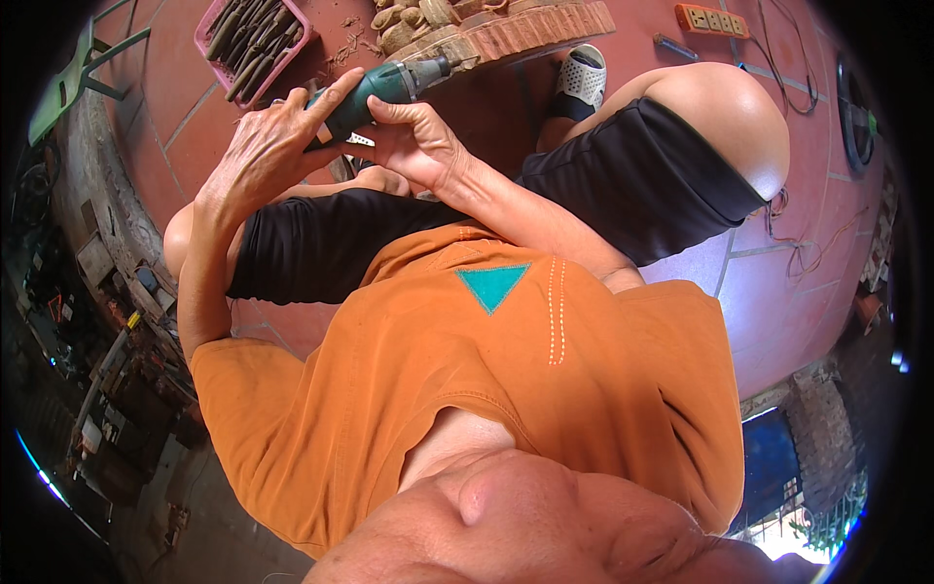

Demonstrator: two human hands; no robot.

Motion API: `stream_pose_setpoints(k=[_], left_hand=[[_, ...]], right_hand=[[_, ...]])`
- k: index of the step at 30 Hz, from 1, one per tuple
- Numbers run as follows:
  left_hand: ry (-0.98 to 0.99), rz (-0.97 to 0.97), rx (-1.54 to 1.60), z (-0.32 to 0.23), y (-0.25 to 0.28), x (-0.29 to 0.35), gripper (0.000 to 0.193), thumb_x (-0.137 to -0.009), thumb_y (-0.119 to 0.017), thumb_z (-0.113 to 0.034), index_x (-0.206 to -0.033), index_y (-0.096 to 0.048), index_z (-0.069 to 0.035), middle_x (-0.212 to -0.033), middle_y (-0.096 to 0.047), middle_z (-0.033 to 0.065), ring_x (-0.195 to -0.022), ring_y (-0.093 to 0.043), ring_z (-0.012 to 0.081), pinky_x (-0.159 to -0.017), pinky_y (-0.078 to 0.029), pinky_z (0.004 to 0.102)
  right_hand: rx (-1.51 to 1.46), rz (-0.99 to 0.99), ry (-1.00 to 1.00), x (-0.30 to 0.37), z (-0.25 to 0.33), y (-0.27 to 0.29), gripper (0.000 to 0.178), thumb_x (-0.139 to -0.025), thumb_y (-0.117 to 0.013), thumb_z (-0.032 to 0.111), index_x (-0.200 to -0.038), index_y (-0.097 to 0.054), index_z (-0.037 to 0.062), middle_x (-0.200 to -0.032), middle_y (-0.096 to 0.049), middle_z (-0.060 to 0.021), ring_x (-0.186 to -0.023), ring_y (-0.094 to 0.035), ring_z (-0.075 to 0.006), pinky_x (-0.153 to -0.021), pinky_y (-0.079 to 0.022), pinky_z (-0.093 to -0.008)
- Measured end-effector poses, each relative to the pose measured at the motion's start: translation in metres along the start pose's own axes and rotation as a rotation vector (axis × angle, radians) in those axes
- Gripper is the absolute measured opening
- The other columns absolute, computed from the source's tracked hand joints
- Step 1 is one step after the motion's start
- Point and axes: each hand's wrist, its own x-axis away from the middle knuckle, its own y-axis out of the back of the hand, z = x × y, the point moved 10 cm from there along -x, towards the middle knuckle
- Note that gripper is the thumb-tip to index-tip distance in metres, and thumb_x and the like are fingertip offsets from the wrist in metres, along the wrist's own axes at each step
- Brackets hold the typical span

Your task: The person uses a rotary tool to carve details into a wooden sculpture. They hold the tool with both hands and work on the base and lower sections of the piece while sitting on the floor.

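Observation:
A teal die grinder (pixel 365 105) with a grey metal nose is held at the upper left of the middle. My left hand (pixel 268 141) is wrapped round its rear body, one finger stretched along the top. My right hand (pixel 418 144) supports it from the near side, thumb against the casing; its other fingers are partly hidden. The grinder's nose points right, toward a carved wooden piece (pixel 540 31) with a ridged edge and rounded tan shapes. The tip lies at the wood's near left edge; whether it touches, I cannot tell.
A pink basket (pixel 305 39) of dark, slim tools stands at the far left, with wood shavings beside it. An orange power strip (pixel 712 20) and loose cables lie on the red tiles at the far right. A green chair (pixel 66 88) stands at the left edge.

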Motion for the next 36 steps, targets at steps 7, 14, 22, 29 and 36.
stream_pose_setpoints(k=[7,14,22,29,36], left_hand=[[0.001,-0.003,0.011,-0.0001,0.0005,-0.0002,0.083,-0.082,-0.072,-0.030,-0.151,-0.026,-0.030,-0.087,-0.060,0.0105,-0.077,-0.066,0.0280,-0.063,-0.054,0.0394],[-0.001,-0.018,-0.006,-0.0025,0.0032,0.0008,0.083,-0.082,-0.072,-0.031,-0.151,-0.027,-0.030,-0.087,-0.061,0.0108,-0.077,-0.066,0.0279,-0.062,-0.054,0.0394],[-0.010,-0.017,0.000,-0.0035,0.0048,-0.0003,0.081,-0.083,-0.071,-0.032,-0.151,-0.027,-0.030,-0.085,-0.060,0.0103,-0.076,-0.065,0.0277,-0.062,-0.053,0.0397],[0.005,-0.001,0.003,-0.0009,0.0025,-0.0004,0.082,-0.083,-0.071,-0.031,-0.151,-0.026,-0.031,-0.087,-0.059,0.0109,-0.076,-0.065,0.0277,-0.062,-0.053,0.0396],[-0.005,-0.022,-0.014,-0.0023,0.0043,-0.0007,0.081,-0.083,-0.071,-0.031,-0.151,-0.027,-0.031,-0.088,-0.059,0.0114,-0.074,-0.065,0.0271,-0.062,-0.053,0.0392]], right_hand=[[0.000,0.002,0.004,-0.0001,0.0004,0.0000,0.031,-0.086,-0.070,0.009,-0.115,-0.058,0.0103,-0.111,-0.063,-0.0065,-0.110,-0.059,-0.0223,-0.099,-0.044,-0.0517],[0.017,0.024,0.010,0.0002,0.0009,-0.0028,0.031,-0.086,-0.070,0.009,-0.114,-0.058,0.0105,-0.111,-0.063,-0.0056,-0.110,-0.059,-0.0221,-0.099,-0.044,-0.0517],[0.006,0.011,0.003,-0.0014,0.0002,0.0014,0.031,-0.085,-0.071,0.009,-0.113,-0.058,0.0109,-0.110,-0.063,-0.0053,-0.110,-0.059,-0.0219,-0.099,-0.044,-0.0519],[-0.004,0.009,0.007,-0.0010,0.0012,-0.0001,0.030,-0.086,-0.070,0.008,-0.113,-0.058,0.0107,-0.110,-0.063,-0.0059,-0.109,-0.060,-0.0221,-0.100,-0.044,-0.0524],[-0.006,0.000,0.001,-0.0014,0.0009,0.0013,0.029,-0.085,-0.070,0.008,-0.112,-0.059,0.0110,-0.109,-0.063,-0.0055,-0.109,-0.060,-0.0220,-0.100,-0.044,-0.0528]])
